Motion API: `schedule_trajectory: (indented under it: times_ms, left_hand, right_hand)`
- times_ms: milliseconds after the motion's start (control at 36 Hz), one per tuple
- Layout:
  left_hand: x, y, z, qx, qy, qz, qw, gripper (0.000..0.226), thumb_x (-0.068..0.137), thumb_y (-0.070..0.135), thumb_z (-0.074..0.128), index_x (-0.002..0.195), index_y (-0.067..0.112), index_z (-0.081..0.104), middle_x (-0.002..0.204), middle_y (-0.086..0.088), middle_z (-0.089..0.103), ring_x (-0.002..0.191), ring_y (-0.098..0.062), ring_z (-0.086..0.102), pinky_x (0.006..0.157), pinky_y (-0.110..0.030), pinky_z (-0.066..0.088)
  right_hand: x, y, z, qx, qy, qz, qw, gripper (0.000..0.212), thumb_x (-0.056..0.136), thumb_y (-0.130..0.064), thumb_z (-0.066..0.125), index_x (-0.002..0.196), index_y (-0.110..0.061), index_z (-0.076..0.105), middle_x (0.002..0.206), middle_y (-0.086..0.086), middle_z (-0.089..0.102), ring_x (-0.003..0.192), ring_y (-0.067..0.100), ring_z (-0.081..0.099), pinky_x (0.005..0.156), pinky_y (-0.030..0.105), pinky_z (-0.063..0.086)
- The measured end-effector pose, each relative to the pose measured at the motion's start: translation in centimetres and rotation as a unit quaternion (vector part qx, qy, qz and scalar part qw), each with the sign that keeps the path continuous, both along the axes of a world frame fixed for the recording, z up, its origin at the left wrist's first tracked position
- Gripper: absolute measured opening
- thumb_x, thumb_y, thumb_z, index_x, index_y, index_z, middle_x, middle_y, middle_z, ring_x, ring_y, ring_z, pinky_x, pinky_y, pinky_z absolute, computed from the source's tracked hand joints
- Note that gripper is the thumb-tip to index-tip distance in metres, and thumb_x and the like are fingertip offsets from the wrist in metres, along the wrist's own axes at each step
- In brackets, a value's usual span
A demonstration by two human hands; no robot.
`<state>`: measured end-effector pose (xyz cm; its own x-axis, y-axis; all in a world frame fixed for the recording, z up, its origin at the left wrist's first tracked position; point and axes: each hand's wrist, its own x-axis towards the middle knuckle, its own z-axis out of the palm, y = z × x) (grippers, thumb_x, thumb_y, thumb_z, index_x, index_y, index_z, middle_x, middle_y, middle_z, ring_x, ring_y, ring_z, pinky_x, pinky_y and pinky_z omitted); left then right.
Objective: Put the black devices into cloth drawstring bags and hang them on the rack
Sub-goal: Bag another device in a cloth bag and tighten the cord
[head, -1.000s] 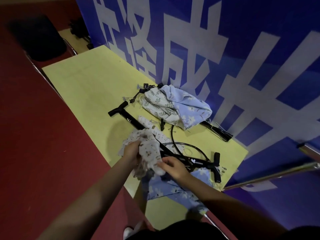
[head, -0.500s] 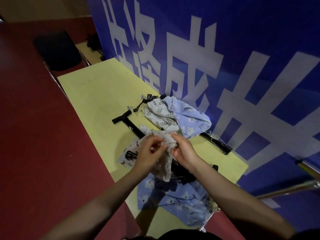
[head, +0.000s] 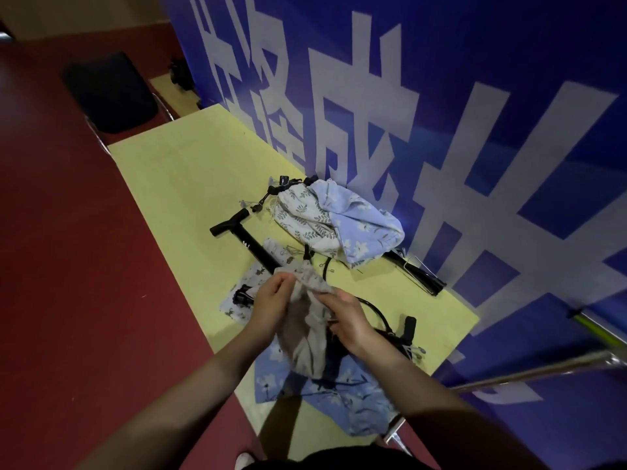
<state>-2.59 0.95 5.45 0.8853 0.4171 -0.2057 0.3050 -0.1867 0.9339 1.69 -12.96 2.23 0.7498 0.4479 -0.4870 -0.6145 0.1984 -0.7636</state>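
Both hands hold a pale printed cloth bag [head: 307, 320] up over the yellow table [head: 176, 184]. My left hand [head: 271, 301] pinches its upper left edge, and my right hand [head: 346, 317] grips its right side. A black pump-like device [head: 246, 240] with a T handle lies on the table behind the hands, its lower end hidden by the bag; a black hose [head: 376, 308] curves to the right. A blue floral bag [head: 339, 391] lies flat under my forearms. A leaf-print bag [head: 302, 215] and another blue floral bag [head: 359, 225] sit heaped near the wall.
A blue banner wall [head: 441, 113] with large white characters runs along the table's far side. A second black device [head: 417, 274] lies by the wall. A black chair [head: 112, 93] stands at the far left on red floor. A metal bar [head: 529, 374] crosses at right.
The bag has been lifted off the table and held up between both hands. The hands then moved slightly lower and apart, spreading the cloth. The camera view shifted.
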Motion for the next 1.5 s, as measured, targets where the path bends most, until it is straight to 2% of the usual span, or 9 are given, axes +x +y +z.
schedule_trajectory:
  times_ms: [111,194,389,556,694,917,1139,1306,1500]
  left_hand:
    - [-0.5,1.7,-1.2,-0.025,0.061,0.033,0.997,0.031,0.101,0.027,0.048,0.093,0.003,0.064,0.091,-0.010,0.063,0.082,-0.022,0.057,0.066,-0.024,0.044]
    - [-1.2,2.6,-1.5,-0.034,0.080,0.058,0.995,0.033,0.101,0.025,0.048,0.090,-0.004,0.059,0.087,-0.018,0.054,0.079,-0.024,0.050,0.066,-0.031,0.038]
    - [-1.1,3.1,-1.8,-0.072,0.100,0.119,0.985,0.024,0.099,0.018,0.050,0.087,0.003,0.065,0.090,-0.015,0.063,0.082,-0.026,0.058,0.070,-0.034,0.044]
    - [-0.6,2.7,-1.6,-0.082,0.089,0.161,0.979,0.032,0.099,0.015,0.049,0.068,0.011,0.057,0.072,-0.007,0.056,0.067,-0.016,0.052,0.054,-0.017,0.040]
    - [0.7,2.9,-0.4,-0.093,0.073,0.160,0.980,0.027,0.098,0.021,0.053,0.088,-0.003,0.063,0.091,-0.023,0.062,0.084,-0.026,0.058,0.076,-0.040,0.046]
    - [3.3,3.6,-0.5,-0.101,0.071,0.176,0.977,0.029,0.095,0.023,0.054,0.088,-0.003,0.065,0.091,-0.026,0.064,0.081,-0.026,0.060,0.075,-0.039,0.046]
    - [5.4,3.4,-1.4,-0.094,0.091,0.166,0.977,0.029,0.098,0.024,0.051,0.095,0.001,0.068,0.095,-0.017,0.068,0.086,-0.026,0.065,0.075,-0.035,0.051]
    - [6.8,3.3,-2.2,-0.098,0.108,0.135,0.980,0.034,0.099,0.029,0.051,0.098,-0.002,0.065,0.101,-0.026,0.063,0.093,-0.039,0.062,0.083,-0.046,0.052]
    - [7.3,3.2,-3.0,-0.101,0.115,0.141,0.978,0.039,0.097,0.029,0.054,0.097,-0.009,0.062,0.096,-0.030,0.061,0.085,-0.030,0.059,0.080,-0.046,0.050]
  right_hand:
    - [1.0,-2.7,-1.4,-0.135,-0.106,0.114,0.979,0.019,0.087,-0.016,0.069,0.086,0.002,0.066,0.078,0.013,0.067,0.073,0.018,0.062,0.068,0.024,0.046]
    - [1.6,-4.0,-2.4,-0.198,-0.169,0.184,0.948,0.024,0.089,-0.019,0.068,0.067,-0.014,0.060,0.068,-0.004,0.055,0.059,-0.001,0.053,0.059,0.014,0.038]
    - [6.1,-4.3,-4.9,-0.321,-0.182,0.130,0.920,0.028,0.095,-0.024,0.057,0.075,-0.007,0.066,0.063,0.004,0.058,0.053,0.015,0.052,0.057,0.029,0.044]
    - [11.7,-4.0,-7.0,-0.522,-0.313,0.222,0.762,0.020,0.091,-0.015,0.050,0.095,-0.010,0.068,0.100,0.014,0.068,0.092,0.035,0.061,0.068,0.032,0.042]
    - [14.1,-3.5,-9.3,-0.616,-0.320,0.279,0.663,0.027,0.092,-0.018,0.048,0.115,-0.012,0.061,0.114,0.015,0.059,0.102,0.034,0.058,0.072,0.032,0.043]
    - [15.5,-2.1,-11.7,-0.609,-0.264,0.204,0.719,0.027,0.096,-0.024,0.048,0.099,-0.004,0.066,0.102,0.017,0.066,0.093,0.037,0.060,0.067,0.030,0.038]
    - [15.5,-1.6,-12.6,-0.611,-0.295,0.174,0.714,0.020,0.095,-0.014,0.052,0.093,0.001,0.066,0.095,0.024,0.065,0.089,0.041,0.058,0.064,0.033,0.031]
    - [15.6,-1.7,-12.1,-0.631,-0.311,0.201,0.681,0.015,0.093,-0.011,0.053,0.094,-0.003,0.065,0.097,0.020,0.066,0.092,0.039,0.059,0.068,0.036,0.041]
    - [16.0,-2.4,-11.3,-0.666,-0.354,0.329,0.569,0.016,0.092,-0.009,0.053,0.097,-0.019,0.064,0.106,0.002,0.066,0.103,0.024,0.061,0.072,0.027,0.043]
